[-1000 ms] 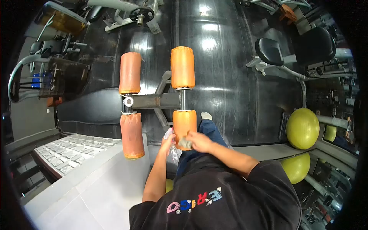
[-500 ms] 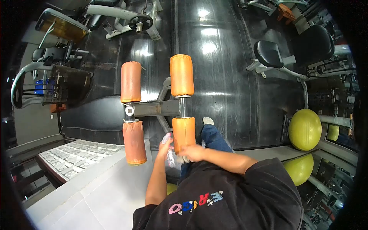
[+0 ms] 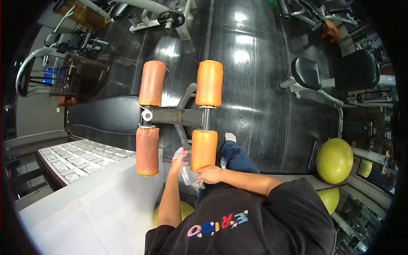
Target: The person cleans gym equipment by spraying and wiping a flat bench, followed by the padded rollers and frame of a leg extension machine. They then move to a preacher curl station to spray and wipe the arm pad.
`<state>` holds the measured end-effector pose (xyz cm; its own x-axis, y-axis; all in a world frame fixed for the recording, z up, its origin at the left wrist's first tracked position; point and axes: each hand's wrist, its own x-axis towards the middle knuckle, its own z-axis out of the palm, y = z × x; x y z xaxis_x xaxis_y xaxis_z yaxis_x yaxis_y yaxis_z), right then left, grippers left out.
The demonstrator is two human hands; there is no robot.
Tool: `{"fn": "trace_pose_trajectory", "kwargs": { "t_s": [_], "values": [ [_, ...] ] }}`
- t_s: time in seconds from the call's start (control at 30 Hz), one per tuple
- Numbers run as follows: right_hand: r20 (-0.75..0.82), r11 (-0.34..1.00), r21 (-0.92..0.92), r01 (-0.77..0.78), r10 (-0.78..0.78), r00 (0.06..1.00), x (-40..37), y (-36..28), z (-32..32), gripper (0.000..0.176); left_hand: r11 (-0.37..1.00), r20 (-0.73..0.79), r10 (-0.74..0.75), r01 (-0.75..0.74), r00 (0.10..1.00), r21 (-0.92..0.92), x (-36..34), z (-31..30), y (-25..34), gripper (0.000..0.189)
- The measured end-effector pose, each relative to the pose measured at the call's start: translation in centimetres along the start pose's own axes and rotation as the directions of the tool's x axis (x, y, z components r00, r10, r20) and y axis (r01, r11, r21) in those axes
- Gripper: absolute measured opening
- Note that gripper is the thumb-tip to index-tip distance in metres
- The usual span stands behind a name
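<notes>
My left hand is closed around a clear plastic bottle with pink at its top, just left of the near orange roller pad. At that pad's lower end is my right hand, its fingers bent around a small pale cloth, mostly hidden beneath them. The far orange pad sits on the same metal bar. Two faded reddish-orange pads are on a parallel bar to the left, joined by a metal beam.
A black padded bench extends left from the rollers. Below it are a light tiled ledge and a rack of white squares. Green exercise balls and a black-seated machine stand at right. My foot is beside the pads.
The view has shifted a little. My left hand and the bottle have moved slightly left, with the bottle tilted toward my right hand. My right hand remains at the pad's lower end.
</notes>
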<state>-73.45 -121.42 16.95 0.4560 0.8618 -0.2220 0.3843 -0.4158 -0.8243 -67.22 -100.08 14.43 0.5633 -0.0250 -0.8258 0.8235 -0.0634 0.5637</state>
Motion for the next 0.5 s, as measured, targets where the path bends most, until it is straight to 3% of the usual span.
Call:
{"fn": "trace_pose_trajectory", "kwargs": {
  "t_s": [0.1,0.13,0.17,0.2,0.23,0.27,0.3,0.33,0.37,0.43,0.5],
  "values": [
    [-0.006,0.989,0.138,-0.053,0.054,0.999,-1.9,2.2,-3.6,0.042,0.997,-0.032,0.058,-0.060,0.998,-0.057,2.1,1.4,-2.1,0.053],
    [-0.086,0.980,0.143,-0.137,0.150,0.985,-2.1,3.7,-4.6,0.045,0.999,-0.022,-0.023,0.024,0.999,0.043,1.4,2.4,-1.4,0.051],
    [-0.108,0.956,0.212,-0.202,0.229,0.968,-2.5,4.7,-7.6,0.046,0.999,-0.035,-0.025,0.026,0.999,0.020,1.0,2.9,-1.5,0.051],
    [-0.245,0.929,0.306,-0.209,0.288,0.926,-2.9,5.9,-9.8,0.045,0.998,-0.075,-0.026,0.031,0.997,0.062,0.7,3.0,-1.4,0.049],
    [-0.423,0.959,0.188,-0.214,0.275,0.863,-3.1,7.1,-12.6,0.039,0.993,-0.114,-0.023,0.036,0.993,0.111,0.3,3.1,-1.0,0.047],
    [-0.449,0.938,0.075,-0.339,0.336,0.828,-3.2,7.6,-15.5,0.034,0.997,-0.147,0.078,-0.073,0.986,0.034,-1.0,3.5,-0.8,0.045],
    [-0.479,0.875,0.042,-0.482,0.441,0.759,-2.7,8.3,-17.3,0.030,0.996,-0.155,0.083,-0.079,0.984,0.031,-2.3,3.7,-0.5,0.045],
    [-0.551,0.879,0.002,-0.476,0.398,0.733,-2.0,8.9,-18.1,0.029,0.992,-0.059,0.113,-0.109,0.992,0.064,-3.5,3.8,-0.3,0.044],
    [-0.551,0.884,-0.003,-0.467,0.388,0.739,-1.4,8.8,-17.8,0.029,0.986,0.037,0.137,-0.140,0.990,0.094,-4.6,4.0,0.1,0.042],
    [-0.537,0.893,-0.035,-0.449,0.362,0.762,0.7,7.7,-16.3,0.028,0.986,0.047,0.153,-0.156,0.987,0.053,-5.4,4.2,0.2,0.042],
    [-0.378,0.860,-0.100,-0.501,0.433,0.819,2.3,4.8,-11.6,0.027,0.933,-0.221,0.237,-0.285,0.946,-0.220,-4.4,4.0,-0.7,0.055]
  ]
}}
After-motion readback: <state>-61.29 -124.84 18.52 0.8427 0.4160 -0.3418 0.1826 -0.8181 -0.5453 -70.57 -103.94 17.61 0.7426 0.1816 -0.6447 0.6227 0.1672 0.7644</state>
